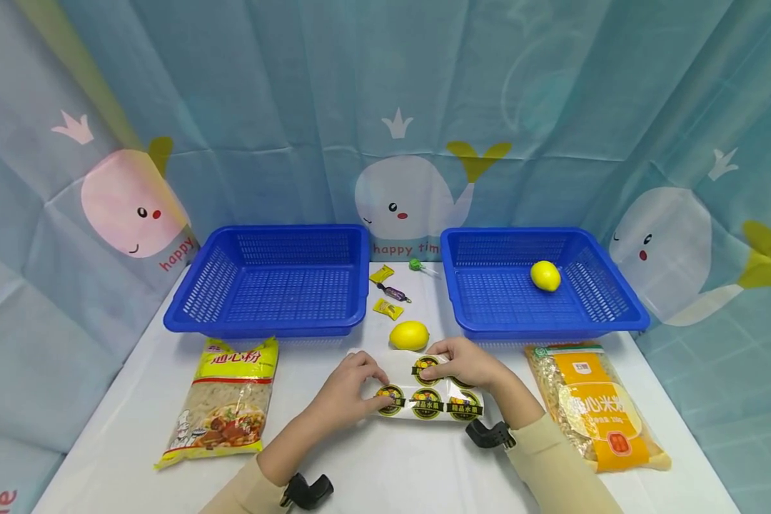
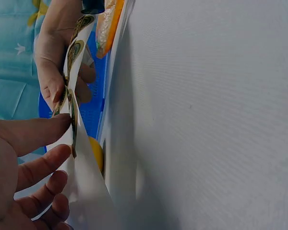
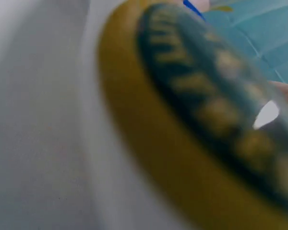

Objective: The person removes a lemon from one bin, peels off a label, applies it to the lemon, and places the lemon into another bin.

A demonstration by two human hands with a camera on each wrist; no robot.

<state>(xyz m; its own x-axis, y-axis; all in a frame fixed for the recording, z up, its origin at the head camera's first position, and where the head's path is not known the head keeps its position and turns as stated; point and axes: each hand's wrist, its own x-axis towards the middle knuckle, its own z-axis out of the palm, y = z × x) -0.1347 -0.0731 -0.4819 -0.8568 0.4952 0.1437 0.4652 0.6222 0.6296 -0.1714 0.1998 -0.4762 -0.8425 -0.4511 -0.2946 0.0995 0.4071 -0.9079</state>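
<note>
Your left hand [image 1: 349, 391] and right hand [image 1: 464, 363] both pinch the white sheet of round yellow-and-black stickers [image 1: 426, 403], which sits near the middle of the table's front half. Your left grip is clamped on the sheet's left end, thumb and fingers curled round its edge; the left wrist view shows the sheet [image 2: 76, 100] lifted off the white table [image 2: 206, 115] between both hands. Your right grip pinches the sheet's upper edge beside a sticker. The right wrist view is filled by one blurred sticker [image 3: 201, 120], too close to read.

A yellow lemon [image 1: 409, 335] lies on the table just behind the sheet. A second yellow lemon [image 1: 545, 275] rests inside the right blue plastic mesh basket [image 1: 617, 300], at the table's back right. The left blue plastic mesh basket [image 1: 199, 300] stands at the back left. Between the baskets lie small wrapped sweets [image 1: 388, 293] and a green lollipop [image 1: 415, 265]. A yellow-topped noodle packet [image 1: 228, 400] lies at the front left, an orange-labelled pasta packet [image 1: 594, 407] at the front right.
</note>
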